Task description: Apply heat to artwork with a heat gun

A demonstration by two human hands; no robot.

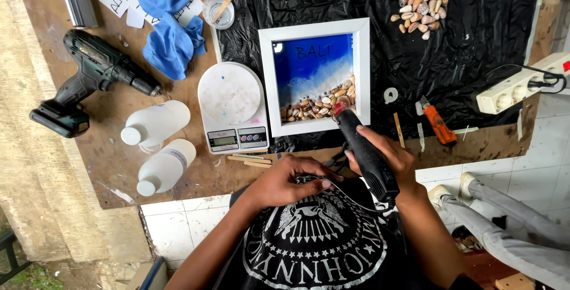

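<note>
Gripping a black heat gun around its body, the right hand has its fingers wrapped shut on the tool and aims the nozzle at the near right corner of a white frame. The nozzle tip sits just over the shells packed along the frame's near edge, below blue and white resin. The left hand lies just left of the gun's rear, fingers curled down onto its cord; I cannot tell whether it truly pinches the cord or only rests on it.

The frame lies on black plastic sheet spread over a wooden table. Just left of the frame stands a white scale, with wooden sticks at its near edge. Further left are two white bottles on their sides and a dark green drill. A blue cloth and a cup with a stick in it sit at the far left. Loose shells are heaped far right on the sheet, an orange knife lies right of the frame, and a white power strip sits at the right edge
</note>
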